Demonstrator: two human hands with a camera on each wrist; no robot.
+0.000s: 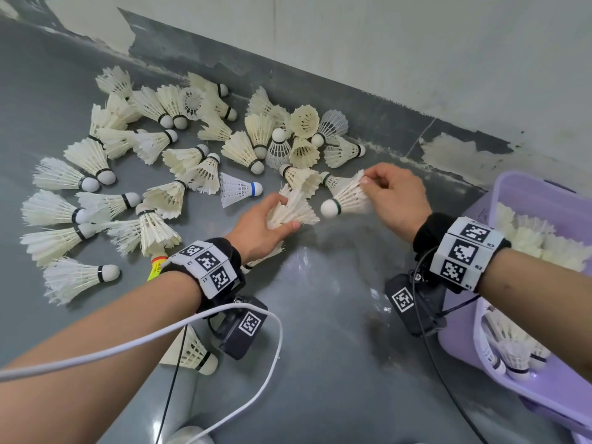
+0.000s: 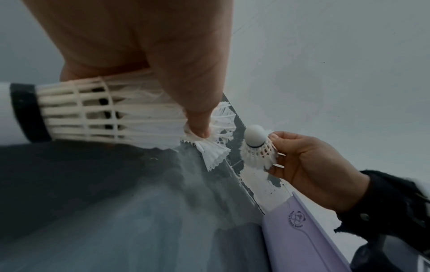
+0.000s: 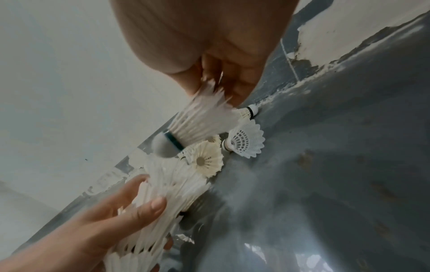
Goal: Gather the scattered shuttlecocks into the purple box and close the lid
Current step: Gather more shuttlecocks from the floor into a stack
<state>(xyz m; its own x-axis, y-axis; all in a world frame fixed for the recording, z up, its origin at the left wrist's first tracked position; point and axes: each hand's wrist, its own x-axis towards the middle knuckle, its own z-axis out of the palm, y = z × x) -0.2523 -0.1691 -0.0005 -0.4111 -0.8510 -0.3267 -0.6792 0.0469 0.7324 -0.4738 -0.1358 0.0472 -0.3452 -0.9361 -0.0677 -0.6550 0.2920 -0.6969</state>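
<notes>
On the grey floor (image 1: 336, 315) below the peeling wall (image 1: 416, 59): one feathered shuttlecock (image 1: 347, 200), cork pointing to nine o'clock, pinched by the outer edge of its skirt between thumb and fingertips of the right hand (image 1: 395, 200), which is raised just off the floor with the wrist bent and the remaining fingers curled. At eight o'clock from it, close beside but apart, the left hand (image 1: 259, 229) lies palm down, fingers and thumb wrapped round a bunch of shuttlecocks (image 1: 293, 209), skirts fanning toward one o'clock; in the left wrist view a black-banded cork with ribbed white quills shows under the palm. Scattered shuttlecocks (image 1: 144, 161), from nine to twelve o'clock of the hands: mostly cream feather cones with rounded white corks and dark bands; several moulded white mesh ones, one with a blue band (image 1: 240, 189). Purple box (image 1: 525, 200), at three to four o'clock of the right hand: smooth lilac plastic, open, already holding shuttlecocks. Both wrists carry black straps with square coded markers; a white cable (image 1: 224, 312) loops under the left forearm.
</notes>
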